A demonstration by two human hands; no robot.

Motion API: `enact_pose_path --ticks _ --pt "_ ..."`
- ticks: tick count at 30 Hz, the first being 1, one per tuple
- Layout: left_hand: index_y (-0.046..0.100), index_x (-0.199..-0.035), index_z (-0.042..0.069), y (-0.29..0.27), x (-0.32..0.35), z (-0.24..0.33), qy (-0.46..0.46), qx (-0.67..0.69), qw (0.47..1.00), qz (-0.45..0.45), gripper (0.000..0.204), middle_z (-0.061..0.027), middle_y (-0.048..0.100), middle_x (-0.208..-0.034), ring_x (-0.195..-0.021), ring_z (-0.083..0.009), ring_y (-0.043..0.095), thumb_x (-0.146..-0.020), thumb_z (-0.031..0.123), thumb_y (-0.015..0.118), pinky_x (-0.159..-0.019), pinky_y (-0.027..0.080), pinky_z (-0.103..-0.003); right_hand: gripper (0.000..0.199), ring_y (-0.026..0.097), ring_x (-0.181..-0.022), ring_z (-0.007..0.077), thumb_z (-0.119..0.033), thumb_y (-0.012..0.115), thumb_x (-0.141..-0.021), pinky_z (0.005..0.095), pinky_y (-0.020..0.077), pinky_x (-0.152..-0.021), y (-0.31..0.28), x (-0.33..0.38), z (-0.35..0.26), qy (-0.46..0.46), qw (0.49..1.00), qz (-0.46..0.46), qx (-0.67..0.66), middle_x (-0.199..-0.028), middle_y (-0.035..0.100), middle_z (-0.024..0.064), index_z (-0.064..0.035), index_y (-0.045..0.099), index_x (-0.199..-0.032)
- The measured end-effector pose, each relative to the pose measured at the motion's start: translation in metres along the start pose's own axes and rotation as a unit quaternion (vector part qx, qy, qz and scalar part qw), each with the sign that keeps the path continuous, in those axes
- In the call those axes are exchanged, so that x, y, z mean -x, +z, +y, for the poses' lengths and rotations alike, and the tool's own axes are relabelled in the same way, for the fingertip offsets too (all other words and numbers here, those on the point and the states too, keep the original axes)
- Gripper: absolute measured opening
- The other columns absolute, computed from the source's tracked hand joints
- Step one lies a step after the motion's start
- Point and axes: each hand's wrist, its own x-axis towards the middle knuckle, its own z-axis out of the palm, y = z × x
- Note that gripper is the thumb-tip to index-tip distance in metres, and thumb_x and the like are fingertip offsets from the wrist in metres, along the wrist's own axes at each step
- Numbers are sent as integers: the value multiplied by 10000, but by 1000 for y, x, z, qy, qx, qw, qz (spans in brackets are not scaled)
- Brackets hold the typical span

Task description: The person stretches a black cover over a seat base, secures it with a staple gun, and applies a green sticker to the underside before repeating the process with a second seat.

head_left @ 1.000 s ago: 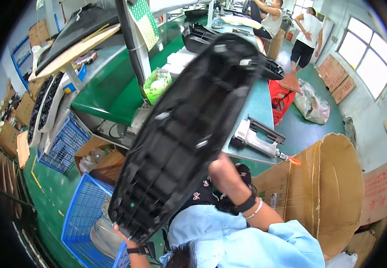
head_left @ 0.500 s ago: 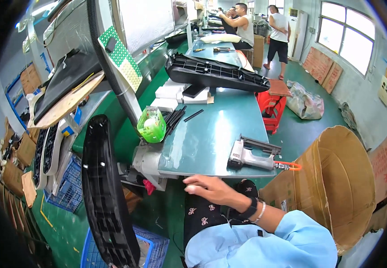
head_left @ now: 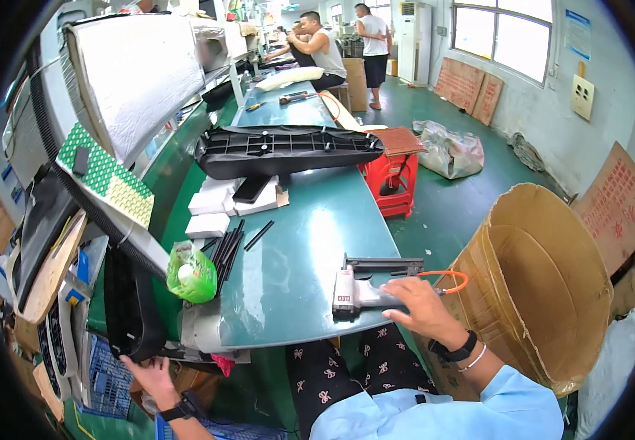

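Note:
On the left, a long black moulded plastic panel (head_left: 130, 312) lies partly behind the slanted post. My left hand (head_left: 152, 375) is at its near end, fingertips touching the lower edge, fingers apart. Over the handle end of a grey staple gun (head_left: 365, 295) hovers my right hand (head_left: 423, 312), its fingers spread and not wrapped round the grip. The staple gun lies on its side on the green table (head_left: 295, 253), with an orange air hose (head_left: 453, 277) running from it. Farther up the table rests another black panel (head_left: 288, 147), ribbed side showing.
White boxes (head_left: 209, 202), black strips (head_left: 228, 253) and a green plastic container (head_left: 191, 271) stand at the table's left. A large cardboard drum (head_left: 530, 293) is at my right. Beyond are a red stool (head_left: 394, 180) and a bag (head_left: 449, 150). People are at the far end.
The left panel has moved up and away from the blue basket toward the bench. My left hand has come into view. My right hand has gone from my lap to the staple gun.

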Motion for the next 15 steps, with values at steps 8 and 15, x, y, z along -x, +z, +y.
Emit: enact_pose_path --ticks 8,15 --pt "436 -1240 5 76 125 -132 373 -427 811 -143 387 -126 397 -1358 -1230 -248 394 -881 99 548 -1005 344 -390 447 531 -1085 255 -201 633 -827 391 378 -896 47 -18 38 -68 996 -55 24 -1184 571 90 -84 531 -1247" --pt "571 -1002 15 136 153 -195 352 -508 707 -345 257 -178 456 -1262 -1232 -365 387 -796 145 655 -1031 299 -459 493 494 -1117 320 -226 620 -853 417 399 -918 -1 -40 3 -75 987 -135 45 -1196 538 131 -84 473 -1301"
